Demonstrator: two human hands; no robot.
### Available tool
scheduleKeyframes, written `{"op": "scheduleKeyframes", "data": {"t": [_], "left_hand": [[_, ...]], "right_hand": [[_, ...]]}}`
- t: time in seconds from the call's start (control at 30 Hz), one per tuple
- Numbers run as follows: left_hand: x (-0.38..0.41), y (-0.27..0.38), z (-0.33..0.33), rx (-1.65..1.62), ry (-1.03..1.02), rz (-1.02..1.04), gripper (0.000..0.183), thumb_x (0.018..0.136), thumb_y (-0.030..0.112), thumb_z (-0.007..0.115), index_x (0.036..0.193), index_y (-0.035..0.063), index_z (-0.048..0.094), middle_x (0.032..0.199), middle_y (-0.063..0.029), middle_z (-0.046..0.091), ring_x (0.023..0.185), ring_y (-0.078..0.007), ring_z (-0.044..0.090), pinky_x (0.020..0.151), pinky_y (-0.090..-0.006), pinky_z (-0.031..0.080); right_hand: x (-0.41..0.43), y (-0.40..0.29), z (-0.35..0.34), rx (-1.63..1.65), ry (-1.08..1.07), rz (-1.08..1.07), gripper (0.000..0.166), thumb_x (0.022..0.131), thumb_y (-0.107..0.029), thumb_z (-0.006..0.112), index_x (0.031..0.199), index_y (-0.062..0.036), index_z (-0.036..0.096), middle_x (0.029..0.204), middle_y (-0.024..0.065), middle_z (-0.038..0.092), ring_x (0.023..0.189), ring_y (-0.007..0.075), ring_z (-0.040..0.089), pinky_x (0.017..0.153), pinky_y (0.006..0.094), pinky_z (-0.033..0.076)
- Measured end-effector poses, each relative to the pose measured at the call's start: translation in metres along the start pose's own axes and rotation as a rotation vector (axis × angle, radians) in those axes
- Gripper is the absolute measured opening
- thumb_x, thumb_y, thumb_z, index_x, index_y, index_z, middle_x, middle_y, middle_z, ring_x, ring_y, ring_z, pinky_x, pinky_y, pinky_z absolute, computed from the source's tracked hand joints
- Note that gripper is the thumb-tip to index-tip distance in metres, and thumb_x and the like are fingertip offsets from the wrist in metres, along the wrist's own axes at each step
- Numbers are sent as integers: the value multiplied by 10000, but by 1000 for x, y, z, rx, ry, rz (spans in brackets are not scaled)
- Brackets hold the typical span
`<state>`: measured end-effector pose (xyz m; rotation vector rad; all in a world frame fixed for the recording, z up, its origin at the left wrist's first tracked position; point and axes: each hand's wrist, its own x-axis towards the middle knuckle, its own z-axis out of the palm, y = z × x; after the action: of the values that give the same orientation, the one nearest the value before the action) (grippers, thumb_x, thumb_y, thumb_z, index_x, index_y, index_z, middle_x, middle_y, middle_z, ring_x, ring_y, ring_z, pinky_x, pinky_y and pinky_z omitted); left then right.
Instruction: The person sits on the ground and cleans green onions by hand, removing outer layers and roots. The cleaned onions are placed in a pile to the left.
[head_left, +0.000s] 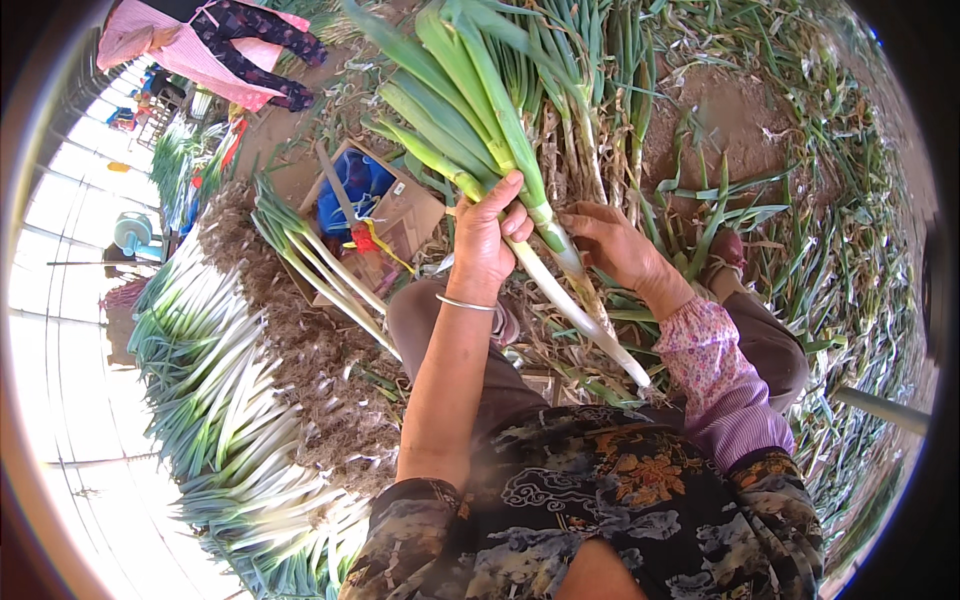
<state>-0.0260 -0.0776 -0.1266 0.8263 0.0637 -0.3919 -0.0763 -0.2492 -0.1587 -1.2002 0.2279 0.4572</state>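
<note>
My left hand, with a bangle at its wrist, is closed around a large green onion where the white shank meets the green leaves. The leaves fan out above the hand and the root end points down to the right. My right hand is at the right side of the stalk, its fingertips by an outer sheath that stands apart from the white shank. Whether the fingers pinch that sheath is hard to tell. Several unpeeled green onions stand behind, beyond both hands.
At the left lies a long row of peeled green onions beside a heap of cut roots. A cardboard box holds blue cloth and a blade with red wrapping. A few onions lean by my knee. Leaf scraps cover the right. Another person stands upper left.
</note>
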Motion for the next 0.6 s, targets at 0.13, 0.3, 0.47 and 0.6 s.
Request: {"op": "scheduleKeyframes", "data": {"t": [0.13, 0.3, 0.47, 0.6], "left_hand": [[1, -8, 11, 66, 58, -25, 133, 801, 93, 694, 869, 54, 586, 674, -1, 566, 400, -57, 400, 365, -210, 278], [4, -14, 14, 57, 15, -79, 128, 809, 98, 684, 879, 52, 587, 674, -10, 574, 387, -57, 403, 354, -208, 268], [12, -8, -9, -30, -128, -104, 245, 840, 181, 660, 992, 10, 572, 907, -98, 621, 414, -16, 356, 366, -156, 280], [15, -10, -9, -77, -177, -139, 302, 838, 213, 665, 1024, -2, 564, 1021, -153, 620, 428, -27, 370, 377, -164, 297]], "right_hand": [[4, -7, 2, 116, -1, 22, 265, 789, -162, 580, 997, 2, 572, 740, 20, 505, 646, 104, 472, 531, 258, 368], [10, 22, -19, 59, -69, -70, 247, 750, -75, 523, 982, -3, 567, 794, 36, 538, 645, 129, 507, 538, 270, 406], [-10, 12, -22, 397, -287, 23, 428, 816, -229, 606, 1154, 13, 501, 974, 84, 589, 763, 163, 581, 670, 273, 458], [-3, 17, -15, 181, -238, -121, 467, 826, -354, 674, 1110, -4, 554, 950, 59, 604, 839, 135, 558, 759, 273, 444]]}}
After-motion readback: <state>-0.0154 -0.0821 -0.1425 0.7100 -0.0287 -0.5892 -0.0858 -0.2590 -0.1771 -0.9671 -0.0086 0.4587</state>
